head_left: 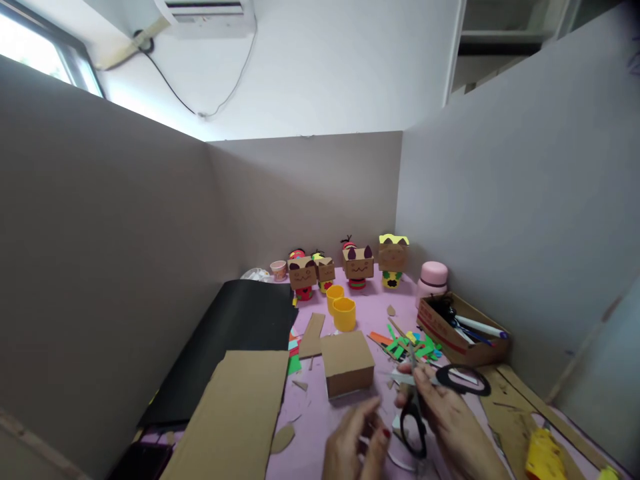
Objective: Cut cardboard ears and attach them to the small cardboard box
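Observation:
My right hand (447,417) is closed on a pair of scissors (414,427) with black handles. The blades are spread and point away from me, over the table. My left hand (353,443) is just left of it, loosely curled with fingers apart, and I see nothing held in it. Directly beyond my left hand sits a closed brown cardboard box (349,363). Loose paper scraps (415,347) in green and orange lie past the scissors. A leaf-shaped cardboard piece (283,439) rests to the left of my left hand.
Left are a cardboard sheet (245,407) and black sheet (245,313). Two yellow rings (345,315) stand behind the box, with several cat-faced cardboard figures (358,265) farther back. Right are a pink bottle (433,279), a pen box (465,333) and a yellow tool (544,453).

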The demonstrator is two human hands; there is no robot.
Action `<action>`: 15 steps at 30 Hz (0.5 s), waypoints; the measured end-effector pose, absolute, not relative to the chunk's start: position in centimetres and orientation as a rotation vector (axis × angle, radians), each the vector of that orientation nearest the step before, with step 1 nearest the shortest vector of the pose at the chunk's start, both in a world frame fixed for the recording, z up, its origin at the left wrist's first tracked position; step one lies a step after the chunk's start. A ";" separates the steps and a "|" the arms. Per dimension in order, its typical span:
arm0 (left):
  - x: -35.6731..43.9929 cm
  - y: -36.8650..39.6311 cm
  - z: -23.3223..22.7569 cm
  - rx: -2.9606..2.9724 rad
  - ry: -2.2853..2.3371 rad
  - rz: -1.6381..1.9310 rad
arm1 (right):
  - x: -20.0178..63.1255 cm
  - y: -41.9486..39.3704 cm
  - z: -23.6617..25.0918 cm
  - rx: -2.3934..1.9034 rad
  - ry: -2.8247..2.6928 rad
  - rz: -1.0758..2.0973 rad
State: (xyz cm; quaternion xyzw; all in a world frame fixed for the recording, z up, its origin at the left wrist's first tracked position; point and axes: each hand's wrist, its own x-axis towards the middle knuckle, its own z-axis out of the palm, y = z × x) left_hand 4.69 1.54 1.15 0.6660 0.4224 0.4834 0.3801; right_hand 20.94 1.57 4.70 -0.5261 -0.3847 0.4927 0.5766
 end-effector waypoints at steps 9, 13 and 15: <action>-1.2 7.1 2.0 1.574 1.374 1.199 | 25.5 3.7 1.2 -1.417 -0.932 0.834; -0.6 8.6 2.1 1.593 1.252 1.115 | 25.2 4.0 0.8 -1.391 -0.841 0.939; 0.0 9.1 2.3 1.573 1.218 1.119 | 25.0 4.2 0.4 -1.341 -0.745 1.019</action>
